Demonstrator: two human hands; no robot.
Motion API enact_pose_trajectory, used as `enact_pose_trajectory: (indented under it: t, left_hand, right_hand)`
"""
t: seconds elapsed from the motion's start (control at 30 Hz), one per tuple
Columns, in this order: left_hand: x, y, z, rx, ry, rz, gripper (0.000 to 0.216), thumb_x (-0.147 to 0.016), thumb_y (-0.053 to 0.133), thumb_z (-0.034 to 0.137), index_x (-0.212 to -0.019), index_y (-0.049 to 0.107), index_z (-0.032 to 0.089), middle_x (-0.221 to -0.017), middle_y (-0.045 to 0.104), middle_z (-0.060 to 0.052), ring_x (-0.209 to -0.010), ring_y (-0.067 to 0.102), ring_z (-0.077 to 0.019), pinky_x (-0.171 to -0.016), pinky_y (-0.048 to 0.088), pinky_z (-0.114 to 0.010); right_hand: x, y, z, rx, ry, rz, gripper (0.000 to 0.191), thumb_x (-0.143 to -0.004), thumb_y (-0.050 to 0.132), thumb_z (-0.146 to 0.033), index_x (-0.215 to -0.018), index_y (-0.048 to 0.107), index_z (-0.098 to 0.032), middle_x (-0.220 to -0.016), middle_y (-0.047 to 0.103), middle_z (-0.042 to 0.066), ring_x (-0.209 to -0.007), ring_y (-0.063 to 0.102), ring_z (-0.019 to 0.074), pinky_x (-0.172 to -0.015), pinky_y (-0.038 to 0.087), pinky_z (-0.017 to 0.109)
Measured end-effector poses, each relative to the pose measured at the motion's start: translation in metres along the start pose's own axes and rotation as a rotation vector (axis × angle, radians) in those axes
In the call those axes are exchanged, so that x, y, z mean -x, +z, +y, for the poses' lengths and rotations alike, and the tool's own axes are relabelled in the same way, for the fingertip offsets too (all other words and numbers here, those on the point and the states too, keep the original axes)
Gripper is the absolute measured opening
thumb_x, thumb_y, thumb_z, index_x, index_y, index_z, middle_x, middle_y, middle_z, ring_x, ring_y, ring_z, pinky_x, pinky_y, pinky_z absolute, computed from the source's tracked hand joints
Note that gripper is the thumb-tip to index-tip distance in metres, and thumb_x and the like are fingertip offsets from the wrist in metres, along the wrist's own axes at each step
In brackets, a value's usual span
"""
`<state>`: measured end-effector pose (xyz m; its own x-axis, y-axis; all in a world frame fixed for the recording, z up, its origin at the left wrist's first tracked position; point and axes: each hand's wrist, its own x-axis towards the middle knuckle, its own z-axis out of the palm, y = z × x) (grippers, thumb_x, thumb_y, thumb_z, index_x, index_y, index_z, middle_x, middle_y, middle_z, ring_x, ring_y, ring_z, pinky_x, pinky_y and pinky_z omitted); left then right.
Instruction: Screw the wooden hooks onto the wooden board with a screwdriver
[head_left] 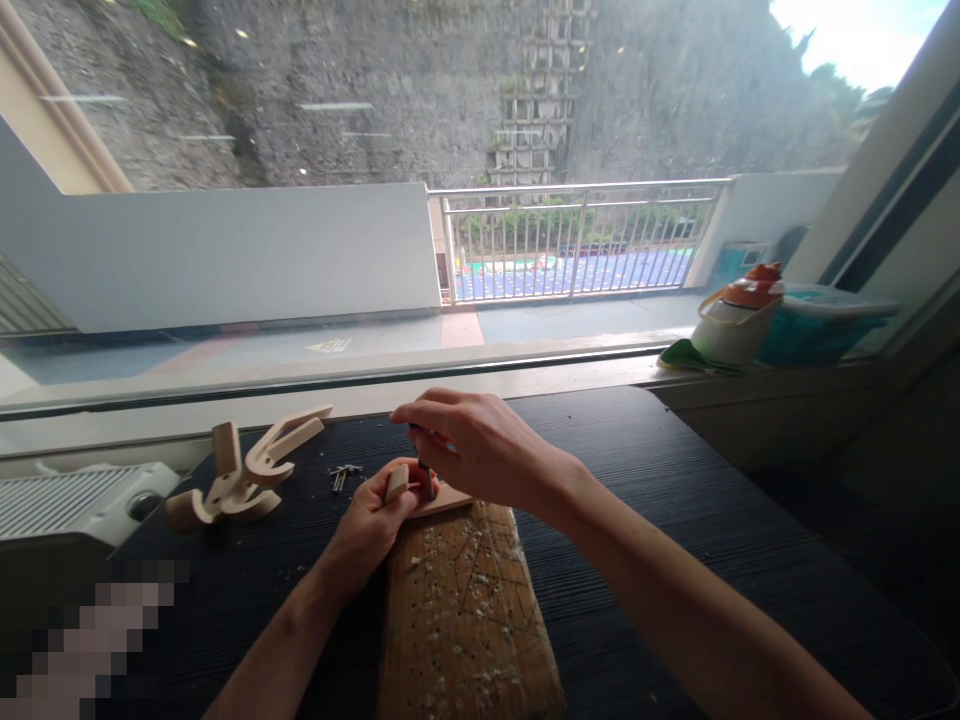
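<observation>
My right hand [480, 440] is closed around the red and black handle of what looks like a screwdriver [427, 484], its dark shaft pointing down. Beneath its tip, my left hand [379, 500] grips a pale wooden hook piece [450, 496] with an upturned end. That piece lies on the far end of a thick, scarred wooden block [465, 610] dotted with holes. My fingers hide the tip and part of the hook piece. Left of my left hand, a small pile of screws [343, 476] lies on the black table [630, 560].
Several curved wooden hook pieces [227, 490] lie together at the table's left. Beyond stands a white slatted appliance [90, 500]. On the window sill at the right are a white and orange bottle [739, 325] and a teal lidded box [817, 325]. A window closes off the far side.
</observation>
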<state>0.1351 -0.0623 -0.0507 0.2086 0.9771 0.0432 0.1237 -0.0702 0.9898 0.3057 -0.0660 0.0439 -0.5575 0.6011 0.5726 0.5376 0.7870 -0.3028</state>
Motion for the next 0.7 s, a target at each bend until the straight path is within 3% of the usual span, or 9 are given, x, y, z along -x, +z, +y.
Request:
enact_pose_trajectory:
  t: [0.47, 0.7]
  left_hand:
    - [0.0000, 0.0001, -0.0013, 0.020, 0.019, -0.028, 0.016, -0.075, 0.057, 0.023, -0.090, 0.061, 0.019, -0.085, 0.067, -0.002, -0.085, 0.062, -0.0171, -0.081, 0.045, -0.026]
    - [0.0002, 0.0013, -0.0003, 0.055, 0.003, -0.020, 0.013, -0.074, 0.057, 0.020, -0.086, 0.061, 0.021, -0.078, 0.065, 0.003, -0.078, 0.060, -0.0131, -0.075, 0.045, -0.021]
  right_hand:
    - [-0.0012, 0.0063, 0.0035, 0.041, 0.070, 0.012, 0.026, -0.090, 0.040, -0.023, -0.105, 0.060, -0.015, -0.090, 0.063, 0.006, -0.073, 0.054, 0.0109, -0.062, 0.034, 0.024]
    - [-0.0004, -0.0015, -0.0035, 0.020, 0.052, 0.007, 0.030, -0.091, 0.038, -0.023, -0.113, 0.058, -0.016, -0.105, 0.060, 0.008, -0.073, 0.055, 0.0104, -0.063, 0.036, 0.024]
